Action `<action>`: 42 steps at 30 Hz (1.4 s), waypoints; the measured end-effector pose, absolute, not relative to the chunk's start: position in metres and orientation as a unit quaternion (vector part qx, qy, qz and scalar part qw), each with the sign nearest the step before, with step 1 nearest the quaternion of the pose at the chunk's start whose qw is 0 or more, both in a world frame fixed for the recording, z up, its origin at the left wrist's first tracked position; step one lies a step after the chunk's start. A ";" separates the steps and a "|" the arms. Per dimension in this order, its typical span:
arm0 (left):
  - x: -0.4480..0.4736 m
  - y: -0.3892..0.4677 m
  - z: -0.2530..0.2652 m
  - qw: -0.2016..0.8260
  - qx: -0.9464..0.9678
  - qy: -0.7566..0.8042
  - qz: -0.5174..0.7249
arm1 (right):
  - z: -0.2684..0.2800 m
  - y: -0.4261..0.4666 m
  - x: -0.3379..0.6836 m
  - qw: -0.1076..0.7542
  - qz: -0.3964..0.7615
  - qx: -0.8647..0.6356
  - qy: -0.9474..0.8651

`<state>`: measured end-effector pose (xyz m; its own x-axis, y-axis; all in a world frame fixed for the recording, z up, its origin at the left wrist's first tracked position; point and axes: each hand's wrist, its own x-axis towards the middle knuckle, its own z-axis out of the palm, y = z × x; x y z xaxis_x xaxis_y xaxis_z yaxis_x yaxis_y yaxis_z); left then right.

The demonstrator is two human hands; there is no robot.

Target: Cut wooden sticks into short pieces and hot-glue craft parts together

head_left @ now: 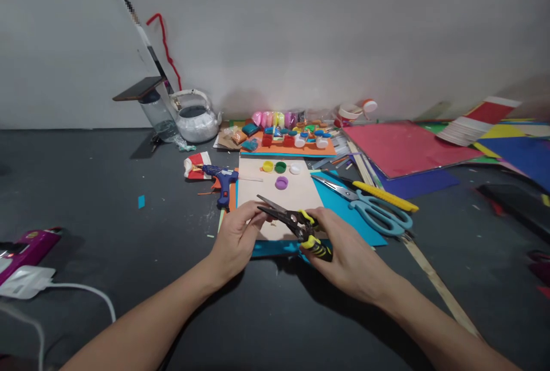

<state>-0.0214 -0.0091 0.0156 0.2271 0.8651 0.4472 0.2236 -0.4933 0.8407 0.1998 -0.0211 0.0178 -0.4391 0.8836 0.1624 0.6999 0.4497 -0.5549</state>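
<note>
Over the cream sheet (306,196), your right hand (350,250) clamps the yellow-handled snips (293,219), pointing at your left hand (238,234), pinched together, can't tell on what.

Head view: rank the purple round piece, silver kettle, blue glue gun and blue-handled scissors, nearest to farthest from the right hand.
From the right hand:
1. Blue-handled scissors: just beyond, slightly right.
2. Purple round piece: ahead-left, on the pale sheet.
3. Blue glue gun: farther left.
4. Silver kettle: far left, near the white panel.
</note>
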 end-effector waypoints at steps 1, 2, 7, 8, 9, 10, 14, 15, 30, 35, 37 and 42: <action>-0.022 -0.009 0.015 0.324 0.710 0.384 0.493 | 0.018 -0.021 0.200 0.220 0.207 -0.482 -0.823; -0.022 -0.009 0.014 0.321 0.709 0.387 0.495 | 0.018 -0.021 0.200 0.219 0.205 -0.482 -0.823; -0.023 -0.007 0.010 0.302 0.715 0.387 0.498 | 0.019 -0.023 0.199 0.217 0.203 -0.481 -0.825; -0.023 -0.007 0.010 0.297 0.718 0.385 0.497 | 0.020 -0.023 0.199 0.214 0.201 -0.481 -0.826; -0.023 -0.006 0.009 0.291 0.722 0.384 0.497 | 0.020 -0.024 0.199 0.212 0.197 -0.482 -0.827; -0.024 -0.006 0.008 0.286 0.725 0.383 0.496 | 0.020 -0.024 0.199 0.207 0.190 -0.483 -0.830; -0.024 -0.006 0.006 0.280 0.727 0.391 0.491 | 0.020 -0.026 0.201 0.187 0.156 -0.499 -0.832; -0.024 -0.006 0.006 0.285 0.724 0.394 0.489 | 0.020 -0.026 0.201 0.182 0.152 -0.506 -0.829; -0.023 -0.008 0.013 0.245 0.722 0.379 0.525 | 0.022 -0.028 0.195 0.209 0.228 -0.505 -0.806; -0.023 -0.008 0.013 0.237 0.726 0.389 0.515 | 0.021 -0.029 0.195 0.198 0.199 -0.500 -0.819; -0.023 -0.009 0.011 0.230 0.726 0.397 0.512 | 0.021 -0.029 0.197 0.194 0.176 -0.499 -0.826; -0.023 -0.009 0.010 0.212 0.736 0.391 0.510 | 0.021 -0.029 0.199 0.167 0.146 -0.516 -0.828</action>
<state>-0.0234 -0.0086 0.0099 0.1738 0.7928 0.5842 0.3595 -0.6034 0.7118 0.1991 -0.0286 0.0206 -0.4127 0.9021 0.1260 0.8049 0.4259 -0.4132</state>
